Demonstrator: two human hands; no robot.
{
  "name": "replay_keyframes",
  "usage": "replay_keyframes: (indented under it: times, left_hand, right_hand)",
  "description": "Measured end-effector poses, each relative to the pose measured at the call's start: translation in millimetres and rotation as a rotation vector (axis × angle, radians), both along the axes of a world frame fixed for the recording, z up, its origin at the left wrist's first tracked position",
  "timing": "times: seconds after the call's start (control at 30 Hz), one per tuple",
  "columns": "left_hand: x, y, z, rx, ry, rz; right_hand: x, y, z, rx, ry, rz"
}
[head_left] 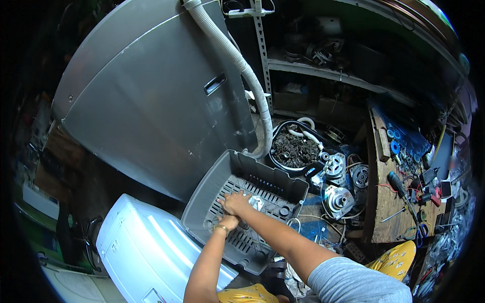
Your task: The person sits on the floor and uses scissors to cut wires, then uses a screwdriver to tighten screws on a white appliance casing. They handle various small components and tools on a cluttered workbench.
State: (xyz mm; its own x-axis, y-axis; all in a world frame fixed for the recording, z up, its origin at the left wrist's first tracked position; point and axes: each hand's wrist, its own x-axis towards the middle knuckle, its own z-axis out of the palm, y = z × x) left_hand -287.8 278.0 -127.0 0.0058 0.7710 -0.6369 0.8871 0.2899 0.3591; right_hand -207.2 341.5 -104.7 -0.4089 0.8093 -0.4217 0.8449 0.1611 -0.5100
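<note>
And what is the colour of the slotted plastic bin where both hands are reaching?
The bin is grey, best seen in the head view.

A deep grey plastic tub [206, 194], roughly rectangular, sits open side up and slanted in the lower middle of the view. Its floor is pierced by rows of long slots (with a round raised fitting near the right-hand side), and smaller openings line the far wall. A pale, shiny piece [256, 203] lies inside, partly hidden, its exact shape unclear.
</note>
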Motion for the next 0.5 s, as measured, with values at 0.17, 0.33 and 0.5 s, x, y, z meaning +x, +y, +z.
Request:
replay_keyframes:
  times: [0.17,0.33,0.5]
  left_hand:
    - [-7,1,-14,-0.075,0.007,0.007]
    - [-9,-8,-34,-0.067,0.016,-0.034]
    - [-8,-11,-46,-0.045,0.044,-0.017]
  right_hand:
    - [-3,-4,-4,-0.025,0.053,0.024]
    - [2,-15,-10,0.056,0.075,0.018]
    - [2,-16,-22,0.13,0.098,0.004]
